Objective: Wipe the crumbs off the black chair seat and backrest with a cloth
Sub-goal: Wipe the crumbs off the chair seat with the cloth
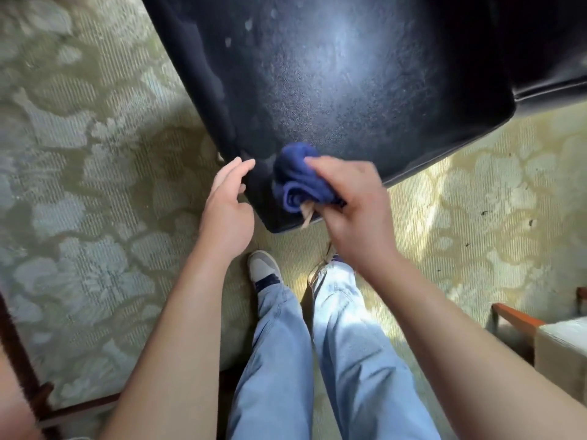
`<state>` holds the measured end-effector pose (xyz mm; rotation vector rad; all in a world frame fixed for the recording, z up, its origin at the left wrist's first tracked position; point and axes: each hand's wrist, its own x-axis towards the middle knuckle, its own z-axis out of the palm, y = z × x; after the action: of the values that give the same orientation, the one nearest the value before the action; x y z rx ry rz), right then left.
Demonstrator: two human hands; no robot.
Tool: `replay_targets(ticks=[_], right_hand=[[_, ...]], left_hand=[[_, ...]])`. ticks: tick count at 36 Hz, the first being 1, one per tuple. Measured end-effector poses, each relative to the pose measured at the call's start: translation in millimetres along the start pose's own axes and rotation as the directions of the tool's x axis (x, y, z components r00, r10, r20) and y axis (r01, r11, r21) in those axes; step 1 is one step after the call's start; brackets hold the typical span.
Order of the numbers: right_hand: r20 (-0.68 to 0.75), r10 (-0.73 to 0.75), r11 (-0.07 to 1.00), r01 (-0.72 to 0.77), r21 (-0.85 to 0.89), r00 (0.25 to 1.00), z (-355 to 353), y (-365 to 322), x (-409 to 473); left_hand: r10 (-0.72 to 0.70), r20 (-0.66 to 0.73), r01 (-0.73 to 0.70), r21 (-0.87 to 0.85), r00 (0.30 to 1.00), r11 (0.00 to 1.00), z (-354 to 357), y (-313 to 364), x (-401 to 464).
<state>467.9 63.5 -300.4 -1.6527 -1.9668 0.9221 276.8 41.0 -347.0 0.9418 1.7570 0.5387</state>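
**Sweep the near corner clean, then work toward the backrest**

Your right hand grips the bunched blue cloth, fingers curled over its top, and the wad presses on the black chair seat just inside its near corner. Your left hand is held flat with straight fingers against the seat's left edge beside that corner, holding nothing; it looks placed to steady the chair or to catch what falls.

Pale crumbs and smears lie along the left edge of the seat, toward the far left corner, well apart from the cloth. The job looks at an early to middle stage, since that strip is unwiped and the backrest at the right edge seems untouched.

Keep the cloth pressed flat rather than riding on its rolled tip, so it drags crumbs instead of skipping them. Draw long strokes along the left edge toward the near corner and push the debris off there, not across the clean middle.

The cloth is rolled into a short bundle; its long axis runs from the near corner toward the seat's middle, rounded end pointing away from you.
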Motion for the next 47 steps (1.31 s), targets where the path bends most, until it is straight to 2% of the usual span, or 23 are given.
replay_targets(ticks=[3,7,11,13,15,17,20,23,29,32,34,36,40,44,47], right_hand=[[-0.044,-0.011,0.998,0.008,-0.057,0.999,-4,0,47],[0.023,-0.020,0.997,0.022,-0.080,1.000,20,-10,78],[0.061,-0.048,0.990,0.055,-0.130,0.997,40,-17,57],[0.073,-0.054,0.986,0.064,-0.154,0.996,41,-16,43],[0.111,-0.078,0.977,0.098,-0.191,0.991,40,-16,25],[0.173,-0.107,0.967,0.143,-0.212,0.979,40,-11,1],[0.272,-0.115,0.955,0.182,-0.236,0.955,40,0,-37],[0.291,-0.126,0.950,0.200,-0.239,0.948,36,8,-63],[0.137,-0.196,0.960,0.219,-0.175,0.971,33,-1,-48],[0.028,-0.156,0.966,0.158,-0.202,0.987,33,0,-19],[0.024,-0.106,0.968,0.108,-0.227,0.994,32,4,-11],[0.060,-0.115,0.965,0.126,-0.230,0.992,29,8,-16],[0.093,-0.066,0.987,0.079,-0.141,0.993,10,17,-31],[-0.119,0.048,0.998,-0.052,-0.039,0.992,-25,26,-23],[-0.332,0.245,0.965,-0.263,-0.010,0.911,-46,55,-6]], left_hand=[[-0.051,-0.008,0.051,-0.049,0.999,0.997,-5,1,6],[-0.120,-0.004,0.118,-0.162,0.993,0.980,-15,-2,20],[-0.155,0.053,0.164,-0.256,0.986,0.953,-18,-1,19],[-0.162,0.074,0.177,-0.364,0.984,0.914,-15,1,14],[-0.185,0.062,0.193,-0.456,0.981,0.869,-11,4,13],[-0.196,0.052,0.197,-0.464,0.979,0.864,-10,7,11],[-0.180,0.073,0.194,-0.420,0.981,0.886,-11,7,10],[-0.154,0.091,0.176,-0.336,0.984,0.925,-13,5,8],[-0.070,0.055,0.072,-0.037,0.996,0.997,-9,4,5],[-0.044,0.059,0.042,0.033,0.997,0.999,-8,5,6],[-0.048,0.053,0.043,0.094,0.997,0.995,-10,6,7],[-0.032,0.046,0.025,0.154,0.998,0.988,-10,7,7],[0.006,0.009,-0.008,0.257,1.000,0.966,-5,16,7],[0.053,-0.091,-0.016,0.371,0.994,0.928,8,33,8],[0.095,-0.127,-0.030,0.439,0.987,0.898,22,45,12]])
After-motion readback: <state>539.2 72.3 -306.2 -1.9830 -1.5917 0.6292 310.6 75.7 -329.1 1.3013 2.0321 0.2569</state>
